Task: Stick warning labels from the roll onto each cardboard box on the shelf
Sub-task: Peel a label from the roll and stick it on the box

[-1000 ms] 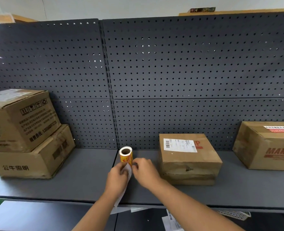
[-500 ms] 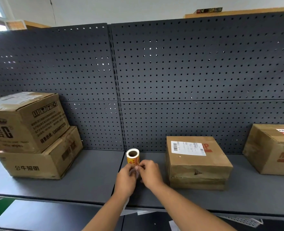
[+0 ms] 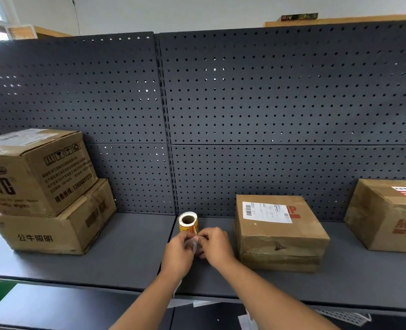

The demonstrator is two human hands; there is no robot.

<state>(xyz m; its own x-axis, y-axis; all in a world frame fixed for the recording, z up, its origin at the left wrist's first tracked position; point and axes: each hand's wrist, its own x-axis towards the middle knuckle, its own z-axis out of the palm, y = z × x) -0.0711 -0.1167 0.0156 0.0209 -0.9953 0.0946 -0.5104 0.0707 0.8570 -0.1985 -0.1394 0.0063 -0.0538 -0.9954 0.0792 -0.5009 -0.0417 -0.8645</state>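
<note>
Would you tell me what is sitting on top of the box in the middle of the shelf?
The middle box carries only a white shipping label with barcodes, stuck flat on its lid, and red print beside it. No yellow warning label shows there. Its underside and back are hidden.

Two forearms enter from the near edge of the head view, both bare along their whole visible length; no sleeve, cuff or glove shows on either. Left hand [image 3: 177, 254]: bare, no ring, watch, band or wrist strap visible. Right hand [image 3: 217, 246]: bare likewise, with no jewellery or marking on the back of the hand or the wrist. Fingernails cannot be made out at this resolution. No clothing of any kind falls within view, and the rest of the body lies outside it.
</note>
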